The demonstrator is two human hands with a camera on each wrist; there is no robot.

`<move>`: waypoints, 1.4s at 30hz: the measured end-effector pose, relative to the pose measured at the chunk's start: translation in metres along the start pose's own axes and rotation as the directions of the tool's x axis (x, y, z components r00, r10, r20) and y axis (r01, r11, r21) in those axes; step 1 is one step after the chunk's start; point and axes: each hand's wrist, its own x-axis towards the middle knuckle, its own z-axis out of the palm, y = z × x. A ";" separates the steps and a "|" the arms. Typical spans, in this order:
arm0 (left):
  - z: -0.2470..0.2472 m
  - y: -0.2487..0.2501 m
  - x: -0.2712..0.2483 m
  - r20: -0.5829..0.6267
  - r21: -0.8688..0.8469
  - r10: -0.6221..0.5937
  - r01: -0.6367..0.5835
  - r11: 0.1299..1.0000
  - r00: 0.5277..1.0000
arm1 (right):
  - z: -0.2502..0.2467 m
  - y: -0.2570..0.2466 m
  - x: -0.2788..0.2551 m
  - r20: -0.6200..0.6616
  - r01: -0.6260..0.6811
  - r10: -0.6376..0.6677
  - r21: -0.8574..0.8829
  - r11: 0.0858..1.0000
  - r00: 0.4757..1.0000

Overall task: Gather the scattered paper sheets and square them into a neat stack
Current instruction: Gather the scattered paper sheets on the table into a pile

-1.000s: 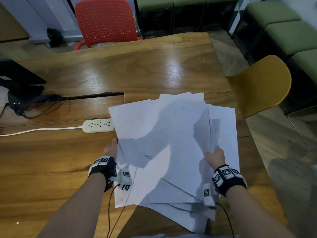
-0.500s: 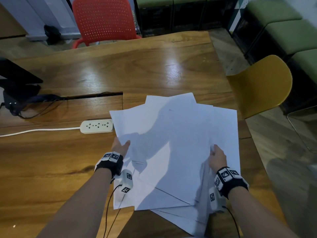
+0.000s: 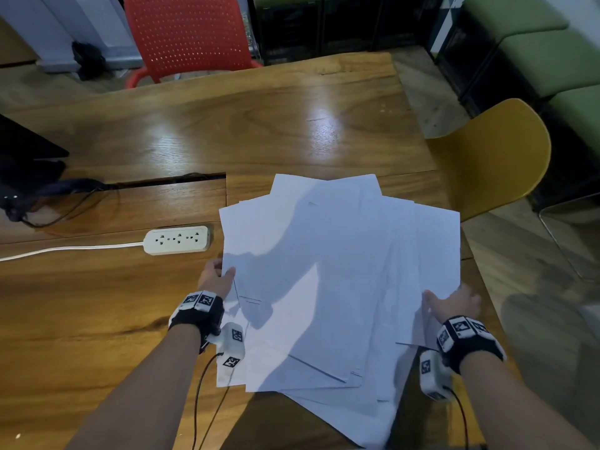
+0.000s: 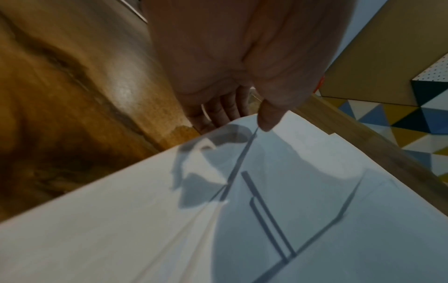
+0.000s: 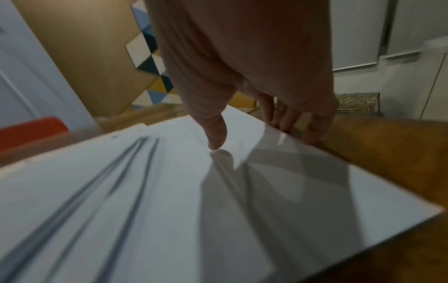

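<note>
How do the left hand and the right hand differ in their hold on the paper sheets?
The left hand pinches the paper sheets at their left edge, fingers tucked underneath; the right hand lies spread at the right edge, fingers outside it. The left hand sits farther forward than the right hand. Both thumbs rest on top.

Fanned paper sheets (image 3: pixel 324 287) on wooden table (image 3: pixel 227 125); left hand (image 3: pixel 216 279) pinches left edge, right hand (image 3: pixel 454 305) touches right edge.
</note>
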 end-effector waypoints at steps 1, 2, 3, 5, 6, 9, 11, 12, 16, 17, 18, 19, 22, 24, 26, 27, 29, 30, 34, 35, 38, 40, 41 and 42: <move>0.002 0.002 -0.002 0.021 -0.017 -0.008 0.009 1.000 1.000 | 0.000 0.003 0.002 0.027 0.023 -0.023 -0.005 1.000 0.999; 0.006 0.005 -0.005 0.050 -0.027 -0.011 0.013 1.000 0.999 | 0.000 0.002 0.002 0.055 0.052 -0.053 0.012 0.999 0.997; 0.010 0.008 -0.008 0.086 -0.012 -0.015 0.016 1.000 0.996 | 0.001 -0.001 0.000 0.081 0.075 -0.078 0.035 0.997 0.994; 0.022 0.015 -0.014 0.138 0.034 -0.006 0.002 0.999 0.990 | 0.007 -0.010 -0.005 0.139 0.111 -0.118 0.058 0.992 0.983; 0.027 0.018 -0.016 0.149 0.045 0.007 -0.014 0.999 0.989 | 0.010 -0.015 -0.009 0.158 0.131 -0.137 0.046 0.990 0.978; 0.035 0.021 -0.020 0.146 0.061 0.023 -0.032 0.998 0.989 | 0.023 -0.026 -0.023 0.166 0.209 -0.199 -0.046 0.977 0.966; 0.033 0.020 -0.021 0.130 0.058 0.018 -0.026 0.998 0.991 | 0.026 -0.030 -0.027 0.156 0.239 -0.222 -0.102 0.966 0.963; 0.030 0.018 -0.021 0.119 0.056 0.015 -0.021 0.998 0.993 | 0.026 -0.030 -0.030 0.149 0.222 -0.208 -0.083 0.971 0.967; 0.017 0.008 -0.019 0.091 0.069 -0.010 0.004 0.998 0.996 | 0.025 -0.024 -0.035 0.054 0.075 -0.084 0.144 0.987 0.995; 0.015 0.006 -0.016 0.100 0.082 -0.009 0.001 0.997 0.995 | 0.027 -0.024 -0.035 0.044 0.067 -0.075 0.175 0.982 0.996; 0.014 0.005 -0.014 0.112 0.094 -0.004 -0.007 0.996 0.994 | 0.028 -0.026 -0.037 0.051 0.072 -0.083 0.182 0.981 0.995; 0.016 0.004 -0.012 0.122 0.102 0.009 -0.022 0.995 0.992 | 0.030 -0.030 -0.039 0.073 0.092 -0.107 0.189 0.978 0.992; 0.019 0.016 -0.019 0.158 0.136 0.025 -0.047 0.990 0.987 | 0.037 -0.043 -0.046 0.159 0.171 -0.217 0.261 0.950 0.963; 0.024 0.025 -0.024 0.184 0.146 0.014 -0.041 0.988 0.983 | 0.042 -0.051 -0.052 0.184 0.221 -0.279 0.280 0.934 0.943; 0.027 0.030 -0.022 0.202 0.155 0.028 -0.060 0.986 0.979 | 0.045 -0.058 -0.057 0.218 0.250 -0.317 0.286 0.925 0.923; 0.027 0.033 -0.022 0.212 0.169 0.034 -0.071 0.983 0.977 | 0.047 -0.062 -0.058 0.229 0.263 -0.324 0.259 0.929 0.918; 0.031 0.040 -0.023 0.208 0.215 0.068 -0.114 0.970 0.976 | 0.049 -0.067 -0.059 0.196 0.267 -0.287 0.121 0.956 0.938; 0.032 0.044 -0.026 0.197 0.276 0.088 -0.142 0.951 0.976 | 0.051 -0.069 -0.059 0.152 0.233 -0.241 0.069 0.970 0.958; 0.039 0.051 -0.036 0.124 0.396 0.060 -0.105 0.912 0.991 | 0.052 -0.072 -0.062 0.046 0.090 -0.098 0.141 0.986 0.994; 0.041 0.050 -0.035 0.127 0.339 0.049 -0.089 0.936 0.991 | 0.049 -0.074 -0.061 0.060 0.077 -0.088 0.158 0.984 0.994; 0.042 0.050 -0.035 0.150 0.136 -0.015 -0.005 0.991 0.989 | 0.042 -0.076 -0.060 0.148 0.082 -0.099 0.112 0.990 0.984; 0.039 0.051 -0.036 0.158 0.040 -0.042 0.036 0.999 0.987 | 0.041 -0.073 -0.060 0.174 0.116 -0.123 0.054 0.992 0.977; 0.039 0.050 -0.035 0.160 0.015 -0.042 0.040 0.999 0.986 | 0.042 -0.071 -0.058 0.181 0.127 -0.134 0.049 0.991 0.974; 0.037 0.048 -0.034 0.154 0.013 -0.056 0.055 0.998 0.987 | 0.042 -0.068 -0.058 0.192 0.134 -0.142 0.054 0.990 0.971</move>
